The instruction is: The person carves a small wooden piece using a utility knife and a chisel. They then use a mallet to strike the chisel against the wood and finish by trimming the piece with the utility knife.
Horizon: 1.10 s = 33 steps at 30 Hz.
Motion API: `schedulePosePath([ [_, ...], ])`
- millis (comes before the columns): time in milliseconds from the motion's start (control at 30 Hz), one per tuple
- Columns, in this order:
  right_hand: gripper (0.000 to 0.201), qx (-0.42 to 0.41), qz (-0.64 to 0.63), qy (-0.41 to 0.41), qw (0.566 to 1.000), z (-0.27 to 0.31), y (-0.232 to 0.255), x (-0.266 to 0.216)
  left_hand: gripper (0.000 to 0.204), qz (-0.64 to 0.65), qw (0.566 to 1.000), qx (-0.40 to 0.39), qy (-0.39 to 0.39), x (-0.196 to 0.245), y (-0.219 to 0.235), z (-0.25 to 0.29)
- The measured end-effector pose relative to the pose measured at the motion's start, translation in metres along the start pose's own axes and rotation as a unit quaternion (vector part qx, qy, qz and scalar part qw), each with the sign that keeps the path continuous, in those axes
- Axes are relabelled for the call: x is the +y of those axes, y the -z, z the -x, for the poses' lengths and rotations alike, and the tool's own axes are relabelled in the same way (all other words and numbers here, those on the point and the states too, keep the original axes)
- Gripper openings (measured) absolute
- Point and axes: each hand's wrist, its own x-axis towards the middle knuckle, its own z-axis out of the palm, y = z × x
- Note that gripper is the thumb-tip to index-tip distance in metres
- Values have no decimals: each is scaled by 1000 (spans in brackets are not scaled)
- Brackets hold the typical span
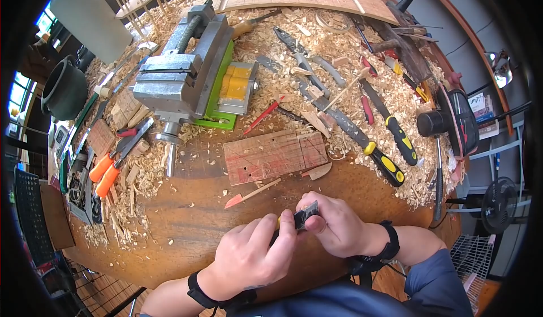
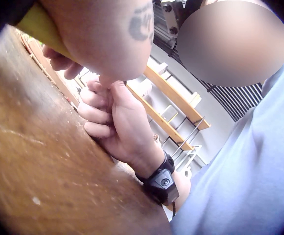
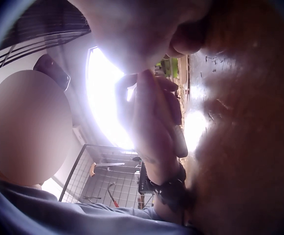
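Low over the near table edge, my left hand (image 1: 254, 252) curls round the yellow-and-black handle of a utility knife (image 1: 301, 217). My right hand (image 1: 339, 221) pinches its front end, where a flat grey metal piece shows between thumb and fingers. Both hands meet at the knife, and most of its handle is hidden in the left palm. In the left wrist view the right hand (image 2: 120, 117) shows with its fingers bent. Beyond the hands lie a red-tipped wooden stick (image 1: 251, 194), a small pointed wood piece (image 1: 318, 171) and a red-stained board (image 1: 260, 157).
A metal vise (image 1: 169, 82) on a green base stands left of centre. Wood shavings (image 1: 334, 40) cover much of the tabletop (image 1: 186, 221). Yellow-and-black handled files (image 1: 387, 164) and a black mallet (image 1: 432, 124) lie to the right; orange-handled tools (image 1: 106, 175) to the left.
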Motion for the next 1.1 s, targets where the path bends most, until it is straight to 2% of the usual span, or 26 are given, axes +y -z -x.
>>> schedulePosePath([
  [300,57,-29,-35,-30,999,-2,5,-3,47,30,999,-12,-3,0,0,0],
  [400,57,-26,-29,-17,999,-3,4,-3,47,33,999,-12,-4,-1,0,1],
  [600,55,-21,-11,-7,1000,-4,4,-3,47,32,999,-29,-6,-2,0,1],
  [1100,47,2,28,-4,1000,3,-1,-2,47,4,1000,-2,-13,-1,-1,2],
])
